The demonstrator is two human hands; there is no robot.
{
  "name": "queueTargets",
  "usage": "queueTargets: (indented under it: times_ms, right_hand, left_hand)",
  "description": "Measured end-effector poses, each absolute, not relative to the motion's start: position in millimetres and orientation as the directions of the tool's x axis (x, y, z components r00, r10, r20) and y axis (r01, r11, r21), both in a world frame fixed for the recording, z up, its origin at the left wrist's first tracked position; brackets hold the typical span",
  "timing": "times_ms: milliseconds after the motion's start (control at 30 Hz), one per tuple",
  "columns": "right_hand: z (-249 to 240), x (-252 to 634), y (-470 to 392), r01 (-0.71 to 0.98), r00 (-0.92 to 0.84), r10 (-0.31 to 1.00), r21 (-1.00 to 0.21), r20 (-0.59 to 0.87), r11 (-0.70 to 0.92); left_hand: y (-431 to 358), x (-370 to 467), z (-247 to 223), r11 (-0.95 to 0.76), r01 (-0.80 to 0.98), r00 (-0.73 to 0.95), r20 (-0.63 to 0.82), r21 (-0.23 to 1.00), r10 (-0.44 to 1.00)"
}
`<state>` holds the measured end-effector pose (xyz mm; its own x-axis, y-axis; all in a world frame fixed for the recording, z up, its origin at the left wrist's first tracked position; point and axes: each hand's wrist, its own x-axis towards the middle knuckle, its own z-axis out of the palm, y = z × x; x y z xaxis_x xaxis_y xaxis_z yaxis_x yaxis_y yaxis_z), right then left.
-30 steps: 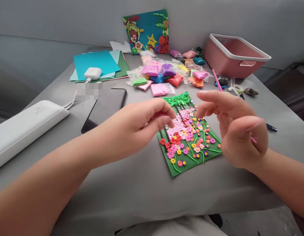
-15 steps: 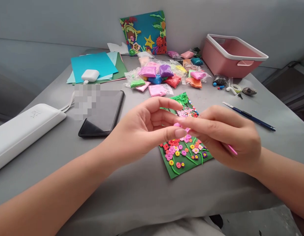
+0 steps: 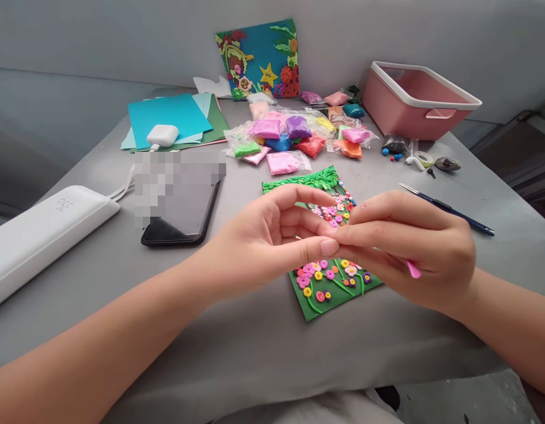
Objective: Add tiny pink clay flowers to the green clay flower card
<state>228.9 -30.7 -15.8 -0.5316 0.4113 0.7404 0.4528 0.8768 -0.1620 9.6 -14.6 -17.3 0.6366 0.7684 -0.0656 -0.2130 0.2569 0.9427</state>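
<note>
Above the green card [image 3: 314, 309], which is covered in clay flowers and leaves, my two hands meet at the fingertips. My left hand [image 3: 290, 229] is closed in a loose pinch, its thumb and fingers curved against the right fingertips. Whatever lies in that pinch is hidden. Fingers folded, my right hand [image 3: 414, 247] grips a slim pink tool [image 3: 414, 269]; only its flat pink end sticks out below the palm.
Bagged coloured clay [image 3: 283, 162] is heaped behind the card. A pink box [image 3: 405, 112], a dark blue craft knife [image 3: 449, 207] and small earphone pieces lie right. A phone [image 3: 179, 227], white power bank [image 3: 52, 235] and coloured paper [image 3: 166, 115] are left. A sea-scene picture [image 3: 259, 50] leans behind.
Both hands have shifted slightly down and to the right, showing more of the card's green leafy top. The pink tool's end has turned its flat side to view. A pink bit by the left thumb is now hidden.
</note>
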Motion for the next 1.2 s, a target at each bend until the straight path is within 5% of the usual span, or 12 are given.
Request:
queueTargets:
  times_ms: [400, 733, 1200]
  right_hand:
    - [-15, 231, -29, 0.463, -0.56, 0.341, -0.056, 0.755, 0.885]
    - [-15, 230, -22, 0.479, -0.508, 0.432, -0.172, 0.745, 0.861]
    - [-16, 228, -27, 0.43, -0.507, 0.377, -0.152, 0.775, 0.89]
  left_hand:
    - [-14, 10, -15, 0.311, -0.231, 0.632, -0.101, 0.922, 0.769]
    - [-13, 8, -17, 0.324, -0.243, 0.587, -0.127, 0.914, 0.8]
    - [-20, 11, -13, 0.298, -0.289, 0.591, -0.076, 0.91, 0.803]
